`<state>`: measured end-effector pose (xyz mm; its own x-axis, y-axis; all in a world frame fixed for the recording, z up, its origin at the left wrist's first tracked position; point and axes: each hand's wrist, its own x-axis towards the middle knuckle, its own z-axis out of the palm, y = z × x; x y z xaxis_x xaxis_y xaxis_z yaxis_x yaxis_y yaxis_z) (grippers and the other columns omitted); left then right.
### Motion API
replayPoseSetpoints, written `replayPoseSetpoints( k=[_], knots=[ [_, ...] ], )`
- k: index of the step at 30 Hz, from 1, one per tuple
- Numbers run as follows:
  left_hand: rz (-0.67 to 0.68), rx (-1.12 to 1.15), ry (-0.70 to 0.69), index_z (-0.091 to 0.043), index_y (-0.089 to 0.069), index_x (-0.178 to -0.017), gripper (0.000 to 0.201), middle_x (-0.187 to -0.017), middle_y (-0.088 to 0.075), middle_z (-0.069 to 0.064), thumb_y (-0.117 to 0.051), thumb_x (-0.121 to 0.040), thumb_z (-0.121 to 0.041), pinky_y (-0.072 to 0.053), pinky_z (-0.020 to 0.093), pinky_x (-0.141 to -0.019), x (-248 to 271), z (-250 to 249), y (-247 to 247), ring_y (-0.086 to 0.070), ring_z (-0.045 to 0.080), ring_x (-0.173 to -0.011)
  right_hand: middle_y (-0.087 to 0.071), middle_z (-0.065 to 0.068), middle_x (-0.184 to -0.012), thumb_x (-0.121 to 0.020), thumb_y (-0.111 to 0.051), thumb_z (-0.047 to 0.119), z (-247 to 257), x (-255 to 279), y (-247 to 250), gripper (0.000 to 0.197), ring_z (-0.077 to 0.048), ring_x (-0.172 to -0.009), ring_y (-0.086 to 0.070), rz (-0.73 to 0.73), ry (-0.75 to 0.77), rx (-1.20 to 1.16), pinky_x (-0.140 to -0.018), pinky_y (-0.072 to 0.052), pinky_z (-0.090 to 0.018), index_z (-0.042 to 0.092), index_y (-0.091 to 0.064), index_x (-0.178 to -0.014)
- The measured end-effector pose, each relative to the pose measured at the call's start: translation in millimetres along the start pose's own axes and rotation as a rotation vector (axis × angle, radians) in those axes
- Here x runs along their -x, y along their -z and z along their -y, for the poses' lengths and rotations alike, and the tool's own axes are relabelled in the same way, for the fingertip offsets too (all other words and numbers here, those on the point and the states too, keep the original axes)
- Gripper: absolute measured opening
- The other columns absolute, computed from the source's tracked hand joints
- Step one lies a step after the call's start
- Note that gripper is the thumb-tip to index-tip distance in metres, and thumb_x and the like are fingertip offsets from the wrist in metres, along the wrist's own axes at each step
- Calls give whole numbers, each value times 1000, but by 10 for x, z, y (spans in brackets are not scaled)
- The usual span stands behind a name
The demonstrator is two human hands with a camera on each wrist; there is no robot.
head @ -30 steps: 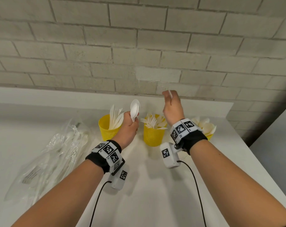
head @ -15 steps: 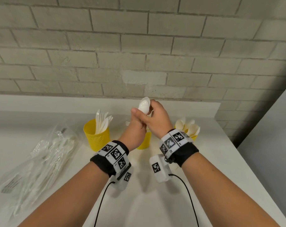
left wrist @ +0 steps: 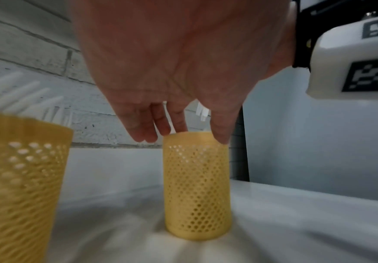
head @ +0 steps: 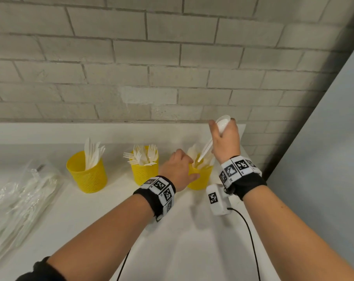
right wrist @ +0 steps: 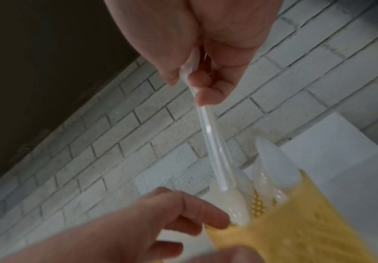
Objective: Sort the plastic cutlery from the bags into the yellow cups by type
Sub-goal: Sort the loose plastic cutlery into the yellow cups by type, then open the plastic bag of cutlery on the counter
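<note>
A person's left hand (head: 179,168) grips the rim of the rightmost yellow cup (head: 202,179) on the white table (head: 192,250), while the right hand (head: 225,141) above pinches a white plastic spoon (head: 207,148), handle tip pointing down into the cup among other spoons.

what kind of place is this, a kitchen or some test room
Probably a plain test or work room, not a kitchen: a bare white table against a painted brick wall, holding only yellow cups and bagged cutlery.
</note>
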<state>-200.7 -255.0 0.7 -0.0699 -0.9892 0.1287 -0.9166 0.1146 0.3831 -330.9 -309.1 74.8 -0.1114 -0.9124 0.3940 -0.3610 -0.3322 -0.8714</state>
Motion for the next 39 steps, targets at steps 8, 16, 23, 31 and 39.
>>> replayPoseSetpoints(
  k=[8,16,23,31,39],
  knots=[
    [-198,115,34,-18,-58,-104,36,-123,-45,2,-65,-83,-47,-42,31,-96,-44,12,-215,-47,18,-116,-53,-19,-114,-94,-45,48,-482,149,-84,52,-36,-109,-48,174,-54,432,-94,-39,-40,0,-58,-107],
    [-208,80,5,-19,-56,-119,40,-128,-50,3,-62,-87,-41,-34,28,-103,37,12,-143,-46,21,-121,-41,-8,-121,-86,-57,49,-465,368,51,42,-28,-117,-38,152,25,542,-103,-31,-36,25,-59,-120],
    [-286,124,28,-26,-61,-114,26,-113,-59,-7,-56,-91,-37,-43,28,-90,798,269,373,-52,12,-109,-53,-5,-100,-86,-60,25,-91,887,-157,11,-28,-103,-46,212,157,377,-89,-28,-24,23,-66,-96],
    [-335,1,373,-32,-65,-106,19,-106,-62,-10,-55,-91,-35,-45,33,-87,2018,1403,951,-54,13,-103,-58,4,-89,-87,-59,16,361,1955,-1138,10,-1,-66,-48,690,100,150,-68,-37,-21,15,-65,-95],
    [-283,-301,854,-27,-59,-116,26,-129,-48,5,-54,-91,-23,-38,40,-93,3070,2347,1407,-43,27,-119,-54,4,-104,-88,-59,22,708,2929,-2010,20,-8,-90,-49,1041,134,157,-89,-44,-23,19,-61,-107]
  ],
)
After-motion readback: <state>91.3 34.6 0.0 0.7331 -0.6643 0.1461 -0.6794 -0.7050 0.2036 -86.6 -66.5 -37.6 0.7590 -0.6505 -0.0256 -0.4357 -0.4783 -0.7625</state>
